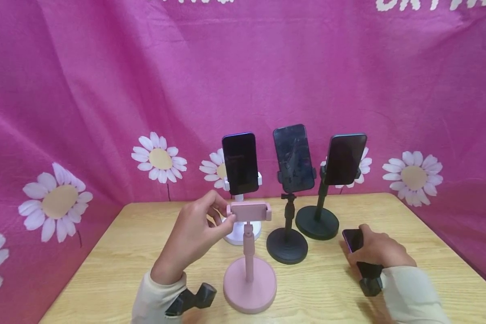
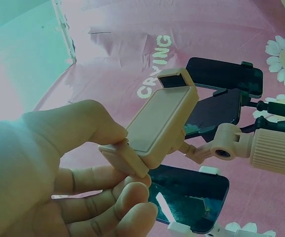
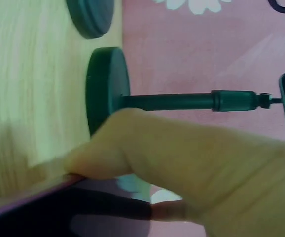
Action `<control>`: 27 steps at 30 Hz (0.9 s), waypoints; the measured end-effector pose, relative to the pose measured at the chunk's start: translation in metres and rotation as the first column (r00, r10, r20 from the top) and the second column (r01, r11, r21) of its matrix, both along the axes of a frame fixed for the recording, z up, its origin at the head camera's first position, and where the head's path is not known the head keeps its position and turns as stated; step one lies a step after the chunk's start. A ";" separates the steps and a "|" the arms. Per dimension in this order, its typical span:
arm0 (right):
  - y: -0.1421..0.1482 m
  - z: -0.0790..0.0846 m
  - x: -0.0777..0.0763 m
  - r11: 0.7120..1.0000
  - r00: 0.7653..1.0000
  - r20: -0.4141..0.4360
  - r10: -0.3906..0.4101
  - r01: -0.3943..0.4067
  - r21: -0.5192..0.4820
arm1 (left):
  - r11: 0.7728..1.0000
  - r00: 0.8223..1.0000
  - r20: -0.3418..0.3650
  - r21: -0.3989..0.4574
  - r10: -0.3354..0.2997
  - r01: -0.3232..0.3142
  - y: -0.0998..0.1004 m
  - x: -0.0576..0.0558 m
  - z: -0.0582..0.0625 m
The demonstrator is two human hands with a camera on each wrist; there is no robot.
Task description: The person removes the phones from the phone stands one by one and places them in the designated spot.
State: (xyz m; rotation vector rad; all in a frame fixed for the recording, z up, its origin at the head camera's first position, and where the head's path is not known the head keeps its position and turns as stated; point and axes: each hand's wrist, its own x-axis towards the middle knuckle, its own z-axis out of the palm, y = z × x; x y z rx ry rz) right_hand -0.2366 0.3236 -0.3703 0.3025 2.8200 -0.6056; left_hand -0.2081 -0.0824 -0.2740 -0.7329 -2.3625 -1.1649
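Left hand pinches a pink stand while right hand grasps a phone

The left hand (image 1: 192,236) has its grip on the pink stand (image 1: 249,258): thumb and forefinger pinch the left end of its holder (image 1: 249,212), with the thumb on one face and the forefinger on the other. The remaining fingers curl loosely next to it. The pink stand is upright on the desk (image 1: 117,270), its round base nearest the person and its holder level at the top.

The right hand (image 1: 382,249) has its grip around a loose phone (image 1: 353,238), low over the right part of the desk. The hand crosses the phone's middle, so that a dark end shows on either side; the thumb presses along a purple-tinted edge. Whether the phone touches the desk I cannot tell.

Behind the pink stand is a white stand (image 1: 240,234), partly hidden by it, carrying an upright phone (image 1: 240,164). To the right, a black stand (image 1: 287,246) carries a slightly tilted phone (image 1: 294,157). Farther right and back, near the loose phone, another black stand (image 1: 317,223) carries a third phone (image 1: 346,158), turned a little. A pink cloth (image 1: 308,67) printed with white daisies hangs behind the desk. Both sleeves are pale, and a small dark camera sits at each wrist.
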 end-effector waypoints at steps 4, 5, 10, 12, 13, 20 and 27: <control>-0.001 -0.007 0.001 1.000 0.998 0.066 0.000 -0.001 0.003 | 1.000 1.000 -0.008 -0.001 -0.008 0.008 0.000 0.000 0.001; -0.001 -0.008 0.001 1.000 0.997 0.079 -0.003 0.003 0.001 | 1.000 1.000 -0.010 -0.001 -0.009 0.009 0.000 0.000 0.001; -0.005 -0.013 0.002 0.999 0.991 0.125 -0.038 0.038 0.000 | 1.000 1.000 -0.007 -0.003 -0.007 0.007 0.000 0.000 0.001; -0.006 -0.013 0.002 0.999 0.990 0.135 -0.049 0.050 -0.001 | 1.000 1.000 -0.005 -0.004 -0.006 0.006 0.000 0.000 0.002; -0.006 -0.013 0.002 0.999 0.989 0.137 -0.050 0.050 0.002 | 1.000 1.000 -0.004 -0.005 -0.005 0.005 0.000 0.000 0.002; -0.005 -0.013 0.002 1.000 0.990 0.141 -0.022 0.023 -0.003 | 1.000 1.000 0.003 -0.012 0.002 -0.002 -0.001 0.000 0.002; -0.002 -0.014 0.001 1.000 0.989 0.149 -0.018 0.020 -0.016 | 1.000 1.000 0.004 -0.013 0.000 0.000 0.000 0.001 0.002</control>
